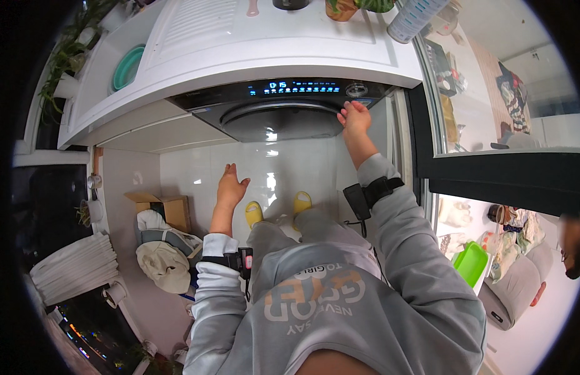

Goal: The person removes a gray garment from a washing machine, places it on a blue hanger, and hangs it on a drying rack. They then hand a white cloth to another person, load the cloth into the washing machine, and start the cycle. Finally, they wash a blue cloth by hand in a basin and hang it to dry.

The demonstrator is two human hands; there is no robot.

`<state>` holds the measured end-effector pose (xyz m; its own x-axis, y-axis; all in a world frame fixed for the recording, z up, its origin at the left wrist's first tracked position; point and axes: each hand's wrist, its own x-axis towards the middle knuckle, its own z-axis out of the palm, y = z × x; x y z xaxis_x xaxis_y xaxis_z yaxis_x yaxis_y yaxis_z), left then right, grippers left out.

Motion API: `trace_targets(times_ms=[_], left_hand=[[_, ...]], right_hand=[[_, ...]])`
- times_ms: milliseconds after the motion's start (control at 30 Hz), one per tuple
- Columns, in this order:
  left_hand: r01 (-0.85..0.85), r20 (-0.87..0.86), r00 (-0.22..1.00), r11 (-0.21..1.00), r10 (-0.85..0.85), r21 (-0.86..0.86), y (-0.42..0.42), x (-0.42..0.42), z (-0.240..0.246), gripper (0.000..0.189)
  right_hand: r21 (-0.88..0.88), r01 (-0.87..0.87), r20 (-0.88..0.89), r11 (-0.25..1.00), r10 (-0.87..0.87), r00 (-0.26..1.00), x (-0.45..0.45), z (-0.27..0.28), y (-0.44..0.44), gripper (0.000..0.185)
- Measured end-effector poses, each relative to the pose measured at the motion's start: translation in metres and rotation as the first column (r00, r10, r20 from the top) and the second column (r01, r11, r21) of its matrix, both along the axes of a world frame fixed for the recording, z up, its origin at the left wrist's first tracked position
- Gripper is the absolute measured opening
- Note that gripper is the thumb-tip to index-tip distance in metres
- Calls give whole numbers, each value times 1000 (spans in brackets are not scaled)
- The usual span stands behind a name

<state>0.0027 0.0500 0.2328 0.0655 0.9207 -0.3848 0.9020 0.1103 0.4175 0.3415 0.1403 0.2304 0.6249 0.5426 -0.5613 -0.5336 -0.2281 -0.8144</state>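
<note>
A dark front-loading washing machine stands under the white counter, its round door facing me. Blue digits and icons glow on its display. To the right of the display sits a round control dial. My right hand is just below the dial, near the right side of the door, with loosely bent fingers and nothing visible in it. Whether its fingertips touch the machine is hard to tell. My left hand hovers over the tiled floor, empty, thumb apart from the fingers.
A white counter overhangs the machine, bearing a spray can and a plant pot. A teal basin lies at left. A cardboard box and bags rest on the left floor. A dark-framed glass door borders the right.
</note>
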Motion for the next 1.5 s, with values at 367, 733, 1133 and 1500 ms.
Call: trace_targets(times_ms=[367, 733, 1133, 1500], left_hand=[[8, 6, 1000, 1000, -8, 2, 2, -4, 2, 66], [-6, 18, 1000, 1000, 6, 0, 2, -9, 3, 64], [-10, 19, 1000, 1000, 10, 17, 4, -17, 4, 63], [96, 0, 995, 991, -96, 95, 7, -6, -3, 61]], right_hand=[[201, -67, 72, 977, 53, 996, -21, 11, 13, 15], [265, -76, 41, 961, 68, 997, -27, 20, 11, 11], [334, -80, -33, 939, 96, 995, -36, 26, 21, 18], [232, -259, 69, 938, 249, 966, -39, 27, -19, 27]])
